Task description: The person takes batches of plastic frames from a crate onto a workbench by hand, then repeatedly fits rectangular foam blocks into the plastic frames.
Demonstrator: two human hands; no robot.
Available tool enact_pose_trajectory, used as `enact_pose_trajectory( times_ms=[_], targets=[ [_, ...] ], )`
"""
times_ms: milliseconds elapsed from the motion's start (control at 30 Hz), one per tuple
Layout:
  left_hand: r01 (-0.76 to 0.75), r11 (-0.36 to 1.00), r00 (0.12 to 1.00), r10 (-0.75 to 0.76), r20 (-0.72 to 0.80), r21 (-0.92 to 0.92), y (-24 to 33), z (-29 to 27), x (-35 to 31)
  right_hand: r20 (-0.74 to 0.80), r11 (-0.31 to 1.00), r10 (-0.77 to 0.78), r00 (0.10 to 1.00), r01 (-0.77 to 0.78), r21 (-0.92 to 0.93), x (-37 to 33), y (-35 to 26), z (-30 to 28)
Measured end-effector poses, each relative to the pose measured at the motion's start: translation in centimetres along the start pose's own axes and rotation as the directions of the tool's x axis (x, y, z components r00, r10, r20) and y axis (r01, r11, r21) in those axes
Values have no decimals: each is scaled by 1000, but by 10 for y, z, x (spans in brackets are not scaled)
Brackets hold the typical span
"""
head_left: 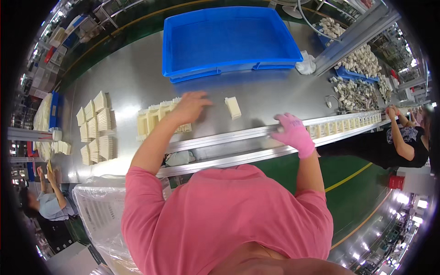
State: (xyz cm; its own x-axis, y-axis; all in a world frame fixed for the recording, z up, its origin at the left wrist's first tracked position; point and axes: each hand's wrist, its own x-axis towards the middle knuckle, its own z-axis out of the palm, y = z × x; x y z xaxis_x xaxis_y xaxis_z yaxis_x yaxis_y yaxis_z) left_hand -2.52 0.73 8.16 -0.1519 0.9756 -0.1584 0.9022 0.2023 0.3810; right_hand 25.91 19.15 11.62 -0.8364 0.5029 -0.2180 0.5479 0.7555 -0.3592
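My bare left hand (191, 106) reaches over a group of cream plastic housings (153, 120), its fingers stretched to the right and holding nothing that I can see. Just right of it, one cream plastic piece (233, 108) lies alone on the metal table. My right hand (294, 134), in a pink glove, is above the metal rail track at the table's near edge, fingers apart. Below its thumb there is a pale blurred shape (269, 142) in the track, too smeared to name. A row of cream pieces (343, 128) fills the track to the right of that hand.
A blue tray (229, 68) stands at the table's far side. Stacks of ribbed cream parts (97, 126) sit on the left. Heaps of white connectors with wires (355, 94) lie at the right, behind a metal post (348, 39). Other people work at both sides.
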Motion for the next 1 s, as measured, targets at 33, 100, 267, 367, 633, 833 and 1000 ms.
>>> enact_pose_trajectory(
  times_ms=[33, 100, 267, 367, 633, 833, 1000],
  targets=[
    [5, 1000, 1000, -5, -7, 3, -16, 0, -2, 1, 995, 7, 1000, -7, -95, -6, 12, -2],
    [90, 969, 980, -127, 153, 228, -46, 13, -9, -164, 879, 92, 982, -158, -449, -14, 28, 0],
    [25, 983, 924, -93, 371, 183, -50, 15, -9, -335, 792, 81, 939, -265, -551, -5, 35, 15],
    [-73, 979, 943, 6, 332, 188, -45, 12, -10, 42, 912, 157, 987, -129, -389, 21, 21, 14],
    [215, 961, 938, -252, -238, -172, 15, -6, 15, 97, 989, -136, 986, 141, -40, 141, -50, 80],
    [17, 668, 718, -526, -456, -744, 21, 39, 32, 258, 962, -32, 966, 100, -253, 150, -78, 104],
    [-33, 375, 518, -786, -337, -927, 20, 61, 31, -136, 990, -99, 986, 84, -114, 142, -67, 79]
  ],
)
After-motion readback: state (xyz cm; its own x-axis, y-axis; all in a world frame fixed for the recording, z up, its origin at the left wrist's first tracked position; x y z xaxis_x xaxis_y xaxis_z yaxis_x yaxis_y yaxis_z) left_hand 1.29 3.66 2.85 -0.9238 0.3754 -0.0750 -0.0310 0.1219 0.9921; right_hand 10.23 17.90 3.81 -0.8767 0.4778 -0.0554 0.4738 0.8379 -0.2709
